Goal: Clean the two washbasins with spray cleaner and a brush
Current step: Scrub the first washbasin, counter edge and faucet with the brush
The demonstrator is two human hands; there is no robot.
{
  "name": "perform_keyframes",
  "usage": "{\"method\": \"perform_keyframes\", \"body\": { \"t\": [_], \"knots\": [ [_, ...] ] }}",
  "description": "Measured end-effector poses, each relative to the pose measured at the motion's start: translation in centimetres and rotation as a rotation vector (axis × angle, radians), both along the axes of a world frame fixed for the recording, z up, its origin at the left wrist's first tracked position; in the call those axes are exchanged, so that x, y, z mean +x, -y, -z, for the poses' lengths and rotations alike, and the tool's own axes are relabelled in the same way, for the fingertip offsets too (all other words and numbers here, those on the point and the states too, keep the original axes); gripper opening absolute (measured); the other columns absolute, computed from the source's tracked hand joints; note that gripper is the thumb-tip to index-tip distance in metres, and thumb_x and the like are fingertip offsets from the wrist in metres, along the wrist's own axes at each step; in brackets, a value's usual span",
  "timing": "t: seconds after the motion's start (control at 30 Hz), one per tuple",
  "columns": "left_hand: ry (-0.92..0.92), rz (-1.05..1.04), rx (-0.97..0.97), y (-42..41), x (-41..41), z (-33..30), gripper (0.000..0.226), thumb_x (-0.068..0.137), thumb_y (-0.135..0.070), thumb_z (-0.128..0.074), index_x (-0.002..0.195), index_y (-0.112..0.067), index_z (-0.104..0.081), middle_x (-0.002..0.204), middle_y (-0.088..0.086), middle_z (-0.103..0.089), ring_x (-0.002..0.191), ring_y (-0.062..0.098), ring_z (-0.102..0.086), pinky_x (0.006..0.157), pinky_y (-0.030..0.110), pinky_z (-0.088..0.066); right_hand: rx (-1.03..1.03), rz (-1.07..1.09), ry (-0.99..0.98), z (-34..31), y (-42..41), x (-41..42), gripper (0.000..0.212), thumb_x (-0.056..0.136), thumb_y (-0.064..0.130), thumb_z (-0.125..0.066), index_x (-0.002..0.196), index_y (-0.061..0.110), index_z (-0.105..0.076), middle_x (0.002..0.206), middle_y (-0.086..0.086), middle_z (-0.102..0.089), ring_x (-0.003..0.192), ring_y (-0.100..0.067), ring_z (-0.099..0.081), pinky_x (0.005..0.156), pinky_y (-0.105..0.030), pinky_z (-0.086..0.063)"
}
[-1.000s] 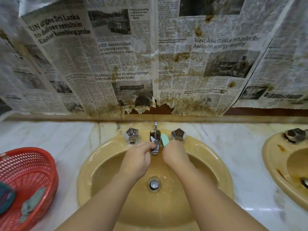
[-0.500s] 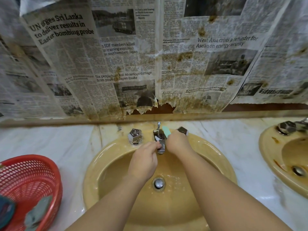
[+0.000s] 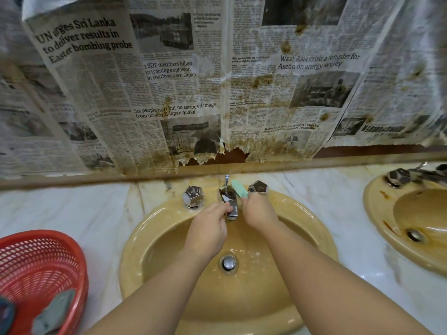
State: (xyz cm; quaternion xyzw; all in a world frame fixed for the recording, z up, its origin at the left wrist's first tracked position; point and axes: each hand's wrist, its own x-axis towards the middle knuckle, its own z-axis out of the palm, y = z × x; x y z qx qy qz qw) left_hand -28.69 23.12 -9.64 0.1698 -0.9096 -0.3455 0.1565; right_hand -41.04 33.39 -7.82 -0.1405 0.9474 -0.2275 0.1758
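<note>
Head view, looking down over the nearer washbasin (image 3: 169, 250), an ochre bowl set into the marble table (image 3: 72, 209). My left hand (image 3: 208, 228) has its fingers curled against the left side of the chrome spout (image 3: 229, 201), and seems to steady it; whether it truly grips the metal I cannot tell, since the fingertips are turned away from me. My right hand (image 3: 260, 211) is closed round the brush (image 3: 239, 188), whose pale green end stands out above the knuckles, between the spout and the right tap handle (image 3: 259, 187); the bristles are hidden, so I cannot say which surface they touch. The left tap handle (image 3: 193, 196) stands apart from both hands. A little water lies around the drain plug (image 3: 228, 262). The second washbasin (image 3: 382, 213) sits at the right edge, streaked with brown, and I judge it not yet cleaned. No spray cleaner bottle can be made out here. A red basket (image 3: 48, 262) on the left of the table holds dark cloths or pads. Stained newspaper (image 3: 169, 93) hangs behind the taps, its lower edge already torn. Risks as I judge them: a hard scrubbing stroke may knock the right tap handle and start the water; splashes thrown upward would soak and tear the paper further; wet chrome may let the left hand slip.
</note>
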Motion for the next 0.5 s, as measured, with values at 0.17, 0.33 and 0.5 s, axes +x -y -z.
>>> {"method": "perform_keyframes", "body": {
  "t": [0.17,0.33,0.5],
  "knots": [
    [0.002,0.004,-0.001,0.0,0.1,0.1,0.045,0.095,0.003,-0.045,0.123,-0.020,-0.071,0.127,-0.007,-0.067,0.118,0.013,-0.059,0.096,0.016,-0.039,0.130,0.056,-0.007,1.3,-1.3,1.7,0.018,0.104,0.015,-0.045,0.115,0.007,-0.057,0.096,-0.010,-0.057,0.074,-0.024,-0.055,0.057,-0.028,-0.039],
    [0.000,-0.003,0.008,0.0,0.1,0.2,0.045,0.094,0.003,-0.046,0.123,-0.020,-0.071,0.126,-0.007,-0.068,0.116,0.014,-0.060,0.096,0.020,-0.042,0.134,-0.071,-0.058,1.5,-0.4,0.5,0.020,0.102,0.012,-0.045,0.107,0.008,-0.063,0.090,-0.006,-0.054,0.084,-0.027,-0.060,0.066,-0.031,-0.042],
    [-0.001,0.005,0.009,0.2,0.1,0.3,0.047,0.093,0.004,-0.046,0.124,-0.022,-0.071,0.127,-0.010,-0.067,0.119,0.011,-0.060,0.101,0.021,-0.043,0.125,-0.077,-0.109,2.8,-3.2,1.0,0.021,0.106,0.027,-0.042,0.099,0.017,-0.058,0.078,0.000,-0.055,0.075,-0.026,-0.062,0.057,-0.032,-0.041]
  ]
}}
